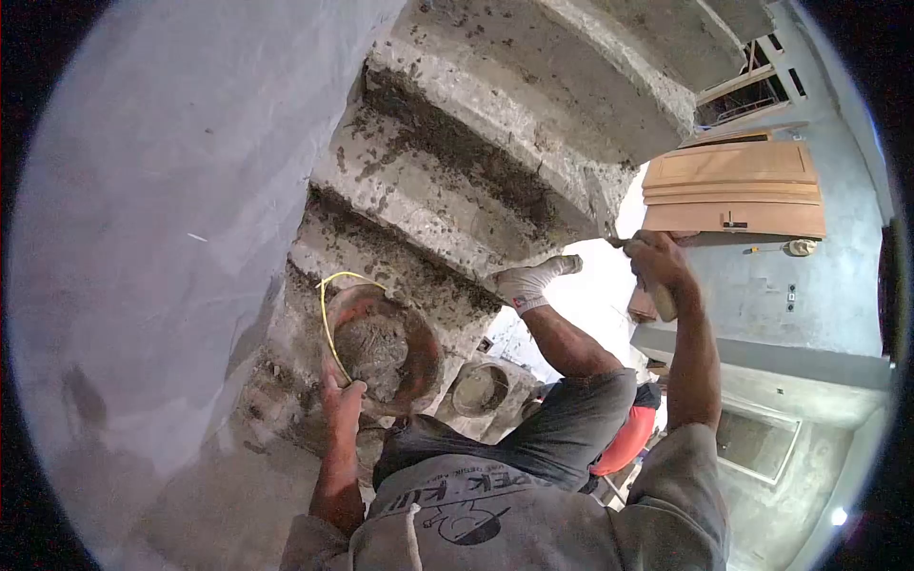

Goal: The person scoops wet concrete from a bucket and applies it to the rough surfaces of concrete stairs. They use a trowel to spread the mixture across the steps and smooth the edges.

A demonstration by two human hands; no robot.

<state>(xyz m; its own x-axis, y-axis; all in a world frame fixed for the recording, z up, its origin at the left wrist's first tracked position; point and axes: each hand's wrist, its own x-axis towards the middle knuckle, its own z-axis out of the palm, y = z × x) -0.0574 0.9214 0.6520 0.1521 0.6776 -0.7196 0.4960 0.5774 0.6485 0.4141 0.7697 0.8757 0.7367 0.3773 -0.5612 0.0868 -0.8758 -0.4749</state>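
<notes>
At the lower rim of a reddish-brown bucket [426, 366] is my left hand [343, 398], its fingers closed there where a thin yellow cord [327, 319] meets the rim. Grey, wet-looking mortar [373, 354] lies inside the bucket, which rests on the steps. The cord bows out over the bucket's far side. My right hand [659, 262] is raised at the open edge of the stairs, closed around a tool; a short dark tip sticks out to its left and a tan rounded part [660, 300] shows below. I cannot tell the tool's kind.
Rough concrete stairs [447, 205] with crumbs and splashes rise ahead beside a grey wall [181, 190]. My shod foot [533, 284] stands near their open side. A second round container [479, 389] sits lower down. Wooden door panels [733, 190] and a red item [625, 443] show at right.
</notes>
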